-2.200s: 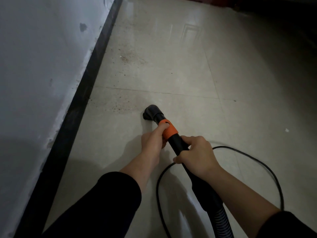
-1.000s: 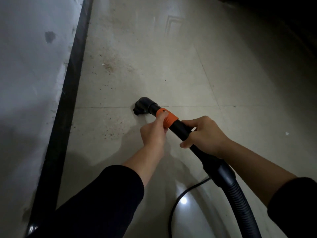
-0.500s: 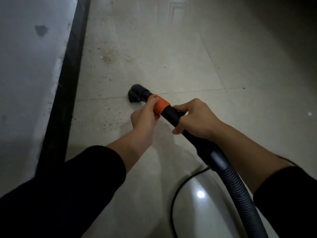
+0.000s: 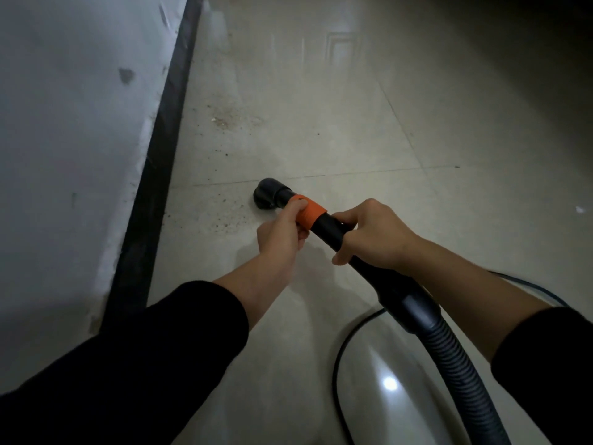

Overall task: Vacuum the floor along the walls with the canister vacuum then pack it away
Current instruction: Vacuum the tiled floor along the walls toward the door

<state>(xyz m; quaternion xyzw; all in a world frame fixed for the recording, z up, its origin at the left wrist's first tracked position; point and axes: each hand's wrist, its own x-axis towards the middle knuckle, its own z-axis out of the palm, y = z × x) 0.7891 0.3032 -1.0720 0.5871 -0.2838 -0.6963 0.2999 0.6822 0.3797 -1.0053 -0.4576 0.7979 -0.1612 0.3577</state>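
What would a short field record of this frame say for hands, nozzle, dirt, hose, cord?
left hand: grips orange collar
right hand: grips black wand behind the collar
nozzle: down at tiled floor, apart from black baseboard
dirt: specks beside nozzle; denser patch farther along baseboard
hose: ribbed, trails toward lower right
cord: black, curves on floor beside hose

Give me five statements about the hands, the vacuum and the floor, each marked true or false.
1. The left hand grips the orange collar. True.
2. The right hand holds nothing. False: it grips the black tube behind the collar.
3. The nozzle touches the baseboard. False: bare floor lies between them.
4. Loose dirt lies beyond the nozzle. True.
5. A black cord lies beside the hose. True.
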